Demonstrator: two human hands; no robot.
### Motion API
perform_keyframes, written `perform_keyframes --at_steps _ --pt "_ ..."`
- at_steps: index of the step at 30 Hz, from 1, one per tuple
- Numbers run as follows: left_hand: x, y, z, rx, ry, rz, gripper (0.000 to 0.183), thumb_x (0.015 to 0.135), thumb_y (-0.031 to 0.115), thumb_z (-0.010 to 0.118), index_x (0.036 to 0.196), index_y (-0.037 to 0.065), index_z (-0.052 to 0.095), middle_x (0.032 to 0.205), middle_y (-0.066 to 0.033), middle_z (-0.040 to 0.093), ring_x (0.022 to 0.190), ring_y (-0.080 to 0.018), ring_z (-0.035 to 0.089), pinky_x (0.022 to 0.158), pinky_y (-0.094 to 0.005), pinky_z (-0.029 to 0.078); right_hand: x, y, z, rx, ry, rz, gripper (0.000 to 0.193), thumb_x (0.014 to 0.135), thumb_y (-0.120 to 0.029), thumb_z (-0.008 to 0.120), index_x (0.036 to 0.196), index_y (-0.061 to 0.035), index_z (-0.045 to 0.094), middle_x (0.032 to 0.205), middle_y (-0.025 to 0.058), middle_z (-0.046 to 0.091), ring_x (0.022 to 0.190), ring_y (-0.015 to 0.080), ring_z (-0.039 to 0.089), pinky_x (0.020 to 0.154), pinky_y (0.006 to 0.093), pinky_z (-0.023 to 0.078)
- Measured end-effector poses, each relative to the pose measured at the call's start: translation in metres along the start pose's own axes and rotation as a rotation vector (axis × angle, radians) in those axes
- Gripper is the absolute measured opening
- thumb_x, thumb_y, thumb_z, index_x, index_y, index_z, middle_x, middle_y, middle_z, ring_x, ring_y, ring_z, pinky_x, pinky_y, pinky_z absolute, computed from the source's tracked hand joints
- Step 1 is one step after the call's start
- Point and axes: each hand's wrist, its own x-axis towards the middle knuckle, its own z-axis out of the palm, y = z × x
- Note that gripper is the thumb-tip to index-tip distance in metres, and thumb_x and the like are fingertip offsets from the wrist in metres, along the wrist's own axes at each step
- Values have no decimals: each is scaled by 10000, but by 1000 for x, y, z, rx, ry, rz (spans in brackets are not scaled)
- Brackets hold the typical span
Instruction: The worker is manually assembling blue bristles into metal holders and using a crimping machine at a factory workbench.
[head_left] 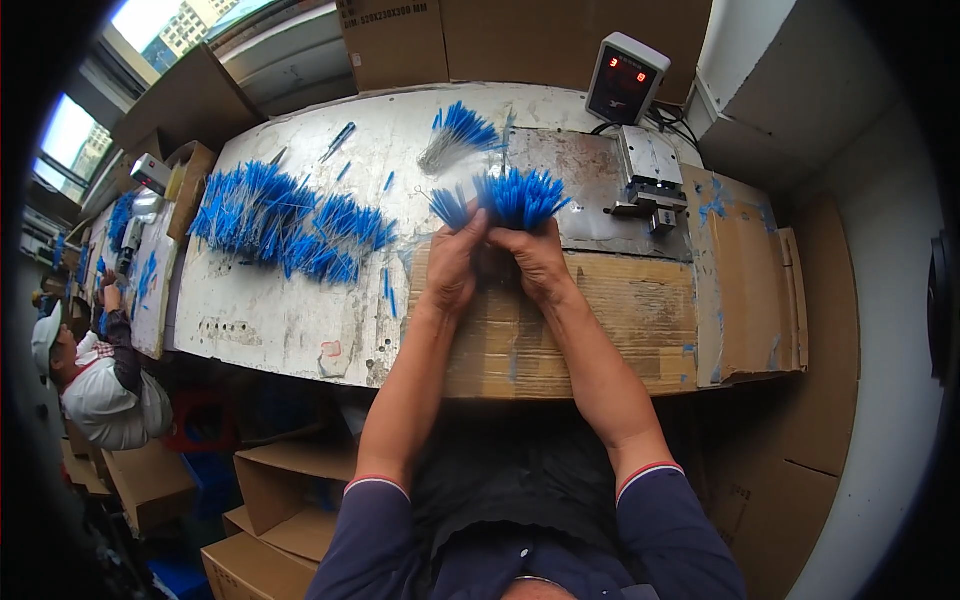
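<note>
My left hand is closed around a small bunch of thin blue-tipped sticks. Fingers wrapped, my right hand grips a thicker bunch of the same blue-tipped sticks close beside it. Both bunches point away from me, and the palms hide their lower ends. Just beyond the hands lies a loose bundle of blue-tipped sticks with pale, wire-like stems. A large heap of these sticks spreads over the table to the left, with a few strays near it.
A cardboard sheet covers the table's near right part. Beyond it stand a metal fixture on a steel plate and a red-digit display. A screwdriver lies at the back. At far left a person works at another table.
</note>
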Motion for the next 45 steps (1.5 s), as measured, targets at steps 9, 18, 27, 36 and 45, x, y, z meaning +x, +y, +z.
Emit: perform_keyframes --at_steps 9,18,27,36,45 --pt "13 5 -19 108 -37 10 449 1055 252 631 1382 -54 589 1116 -97 726 879 -130 664 763 -268 542 9 -7 -12 323 179 -13 159 834 2 768 982 16 709 831 85 719 707 190 695 672 322 587" --pt "-1 15 -12 155 -241 -277 124 1015 161 674 1101 84 628 830 -13 654 560 -39 491 442 -172 334 3 -20 -6 -66 45 19 180 826 -37 847 972 -10 745 854 45 731 640 115 660 528 242 504" --pt "-2 12 -12 371 -325 -273 140 1021 203 677 1087 89 628 861 -25 674 563 -42 507 441 -172 337 4 -23 -14 -191 26 -1 166 825 13 808 973 -18 738 864 38 727 756 160 700 575 280 538" --pt "0 17 -10 337 -242 -327 252 1055 230 623 1205 29 639 804 6 621 520 -33 452 427 -175 307 19 -13 -36 53 220 -64 218 798 -37 830 988 -42 723 841 33 696 658 136 628 549 286 495" --pt "-1 20 -12 369 -298 -403 266 1035 244 648 1183 30 705 747 28 600 481 -22 413 421 -176 279 13 -21 -26 113 101 9 256 820 45 808 1049 -20 715 959 62 724 846 171 711 694 308 615"
